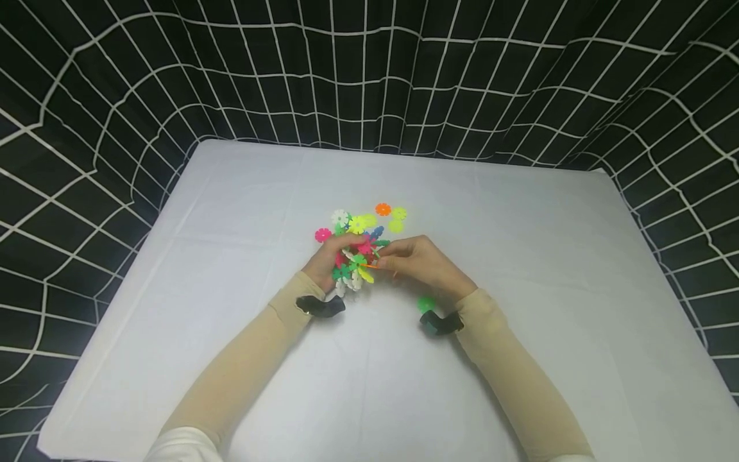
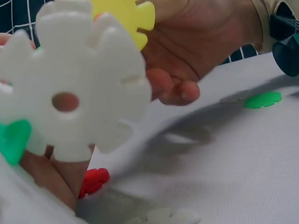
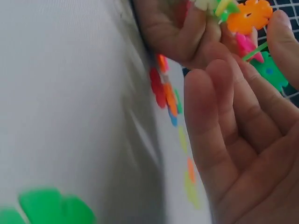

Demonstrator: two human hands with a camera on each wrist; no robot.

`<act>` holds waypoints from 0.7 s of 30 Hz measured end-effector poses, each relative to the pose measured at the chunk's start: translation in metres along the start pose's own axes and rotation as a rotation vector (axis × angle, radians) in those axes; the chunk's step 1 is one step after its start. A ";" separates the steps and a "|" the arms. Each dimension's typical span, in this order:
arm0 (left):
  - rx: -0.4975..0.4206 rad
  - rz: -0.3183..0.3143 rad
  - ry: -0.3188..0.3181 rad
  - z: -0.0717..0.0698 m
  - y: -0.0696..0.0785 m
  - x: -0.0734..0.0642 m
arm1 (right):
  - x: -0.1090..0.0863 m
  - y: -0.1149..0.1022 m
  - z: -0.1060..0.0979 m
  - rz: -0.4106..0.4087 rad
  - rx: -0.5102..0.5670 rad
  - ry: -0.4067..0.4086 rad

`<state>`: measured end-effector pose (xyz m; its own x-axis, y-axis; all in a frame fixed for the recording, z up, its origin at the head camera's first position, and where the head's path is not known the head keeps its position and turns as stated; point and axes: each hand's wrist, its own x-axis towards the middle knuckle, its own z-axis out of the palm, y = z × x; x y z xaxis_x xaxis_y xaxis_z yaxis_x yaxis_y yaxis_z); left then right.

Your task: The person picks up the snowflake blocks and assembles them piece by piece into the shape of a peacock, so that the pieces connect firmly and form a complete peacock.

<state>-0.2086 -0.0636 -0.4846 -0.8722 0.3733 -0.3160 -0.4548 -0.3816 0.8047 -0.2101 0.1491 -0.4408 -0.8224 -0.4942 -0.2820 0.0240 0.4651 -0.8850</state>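
Two hands, both mine, lie close together about a multicoloured cluster (image 1: 353, 281) of notched, flower-shaped discs, the point of reference here. My left hand (image 1: 323, 260), at the cluster's left side, grips it, presumably to steady the joined parts and leave their free rims facing the other hand. My right hand (image 1: 424, 260), at the cluster's right, pinches an orange disc (image 3: 251, 16) between thumb and fingertips; the head view shows this disc nearly edge-on against the cluster. Such an edge hold probably leaves the opposite notches free; whether any notch is seated, I cannot tell. A white disc (image 2: 74, 86) on the cluster, facing the left wrist camera, displays a central hole and slotted rim, a form apparently suited to interlocking. Loose pieces lie around the cluster, perhaps so placed for easy reach: beyond it and to its right, an orange piece (image 1: 383, 209) and a yellow piece (image 1: 399, 213); beyond it and to its left, a pink piece (image 1: 322, 235); nearer me and to its right, beside my wrist, a green piece (image 1: 426, 303). The white tablecloth (image 1: 358, 385) spreads beneath the cluster. No brand, label or writing is legible on the discs, cloth or wrist gear (image 1: 320, 306).
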 end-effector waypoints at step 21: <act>0.127 0.050 -0.007 -0.002 -0.002 0.002 | 0.004 0.010 0.000 -0.093 0.244 -0.031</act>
<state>-0.2103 -0.0637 -0.4876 -0.8920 0.3624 -0.2704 -0.3835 -0.2898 0.8769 -0.2131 0.1518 -0.4511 -0.8095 -0.5509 -0.2031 0.0883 0.2277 -0.9697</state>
